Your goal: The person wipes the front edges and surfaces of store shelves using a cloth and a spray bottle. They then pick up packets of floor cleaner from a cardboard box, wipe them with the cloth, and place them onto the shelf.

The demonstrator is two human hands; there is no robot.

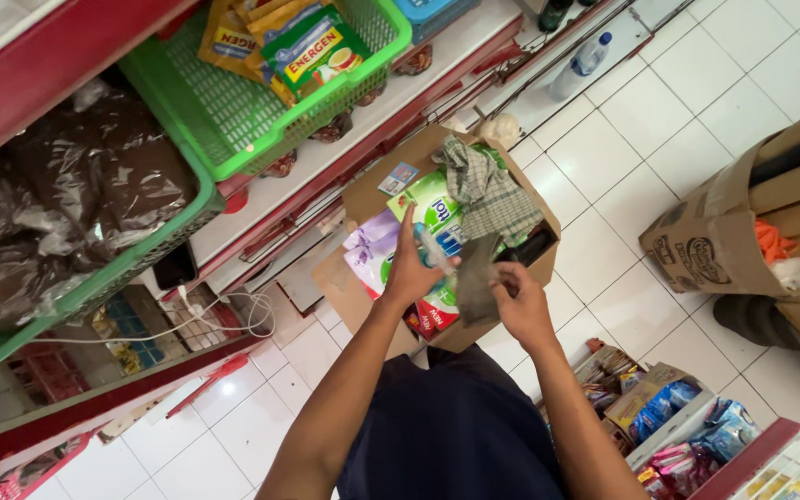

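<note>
Head view: a person stands over an open cardboard box (363, 199) on a white tiled floor (659, 120), beside a red shelf (39, 69). The left hand (411, 270) grasps a small clear packet (434, 250), index finger raised, just above the box. The right hand (520, 301) pinches a dark, flat wrapper (476, 278), held upright between both hands, touching the left hand's packet. Inside the box lie green and purple pouches (432, 208) and a checked cloth (488, 190). Green baskets (233, 130) sit on the shelf, one holding sachets (312, 46). A water bottle (581, 63) lies farther off. Another carton (724, 231) stands at right.
</note>
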